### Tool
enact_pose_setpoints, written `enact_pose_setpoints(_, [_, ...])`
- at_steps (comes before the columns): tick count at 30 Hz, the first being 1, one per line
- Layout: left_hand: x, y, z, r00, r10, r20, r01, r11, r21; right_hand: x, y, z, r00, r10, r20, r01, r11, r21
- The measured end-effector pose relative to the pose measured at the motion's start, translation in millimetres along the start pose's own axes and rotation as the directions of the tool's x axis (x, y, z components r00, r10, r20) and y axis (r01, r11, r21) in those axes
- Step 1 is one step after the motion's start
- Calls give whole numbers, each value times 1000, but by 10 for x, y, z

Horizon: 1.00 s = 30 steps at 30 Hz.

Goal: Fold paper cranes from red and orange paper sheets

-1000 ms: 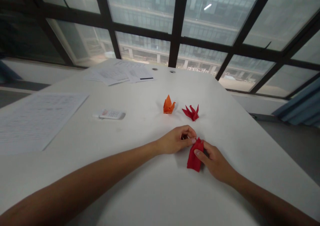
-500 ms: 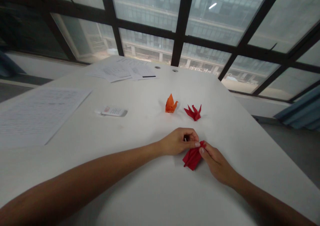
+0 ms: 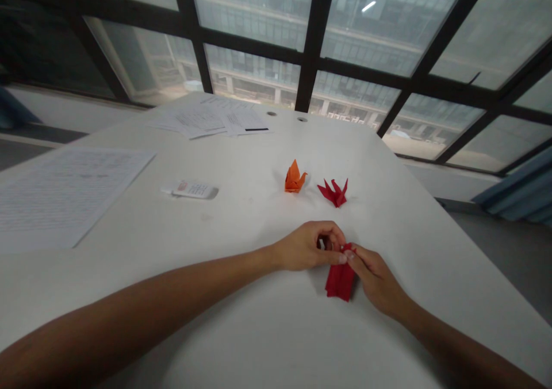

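Note:
A folded piece of red paper (image 3: 340, 281) hangs below my fingertips, its lower edge just over the white table. My left hand (image 3: 313, 244) pinches its top end from the left, with thumb and forefinger closed on it. From the right, my right hand (image 3: 376, 277) grips the same end between thumb and fingers. The fingers cover the upper part of the paper. Beyond my hands stand an orange origami crane (image 3: 294, 178) and, to its right, a red origami crane (image 3: 335, 193); neither hand touches them.
A white tube (image 3: 192, 189) with printed text lies left of the cranes. One printed sheet (image 3: 73, 196) covers the table's left side, and several more papers (image 3: 198, 119) lie at the far end. Two round holes are in the far tabletop, before the windows.
The lower part of the red paper has swung to the right and now hangs straighter, its flat face showing. My hands have barely shifted.

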State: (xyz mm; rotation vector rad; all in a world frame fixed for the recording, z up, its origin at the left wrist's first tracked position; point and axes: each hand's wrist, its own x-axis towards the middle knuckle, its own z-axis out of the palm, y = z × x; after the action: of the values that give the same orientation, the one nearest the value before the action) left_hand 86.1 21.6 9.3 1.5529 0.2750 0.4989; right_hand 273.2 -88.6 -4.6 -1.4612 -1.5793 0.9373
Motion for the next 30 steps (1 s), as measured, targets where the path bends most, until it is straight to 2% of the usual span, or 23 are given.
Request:
enact_pose_setpoints(5, [31,-52,-7,999,-50,20,52,993,-109,2,-12,-3,1000,21,14,-22,999,30])
enact_pose_setpoints(11, [69,-53,-58,998,-36,-58,25,983,-181,6,-16,-7,997,18,-78,-17,1000,21])
enact_pose_setpoints(20, [50,23,3,997,-52,-56,48,996,-77,-9,11,-34,995,3,-100,-2,1000,14])
enact_pose_setpoints(25, [72,1,-4,986,-57,-156,41,994,-102,6,-4,-21,989,20,-149,-14,999,40])
enact_pose_setpoints(30, [99,-20,-55,960,-94,-265,55,987,-152,25,33,26,978,59,-200,-9,971,240])
